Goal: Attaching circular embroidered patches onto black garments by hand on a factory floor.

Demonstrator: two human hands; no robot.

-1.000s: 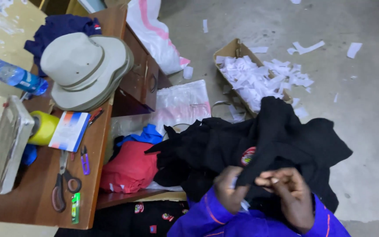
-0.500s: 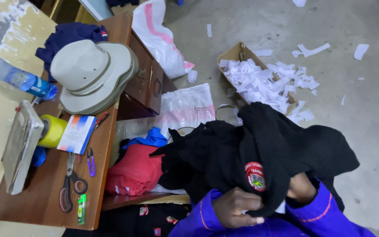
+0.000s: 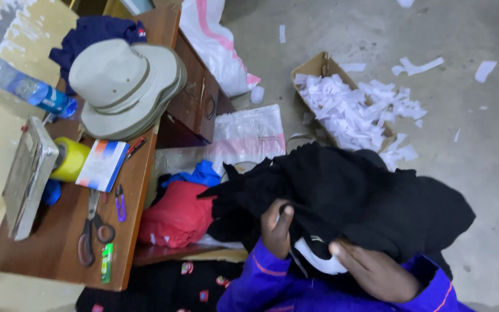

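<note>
Gripping: black garment (image 3: 365, 202), bunched on my lap, near right. Left hand (image 3: 276, 228) pinches its fold; right hand (image 3: 376, 268) clamps the cloth beside a white patch (image 3: 319, 260). Handling underway, nothing set aside. Scissors (image 3: 90, 231) lie untouched on wooden desk (image 3: 59, 248), left.

Gripping a black garment (image 3: 353, 202) with both hands over the lap: left hand (image 3: 276, 228) pinching a fold, right hand (image 3: 376, 271) pressing beside a white patch (image 3: 319, 260). Lying along the table's (image 3: 59, 242) near edge: scissors (image 3: 90, 231) and a green lighter (image 3: 107, 263). Resting near its far corner: a stack of beige hats (image 3: 125, 86). Standing on the floor beyond the garment: a cardboard box (image 3: 313, 66) holding white paper strips (image 3: 347, 110).
</note>
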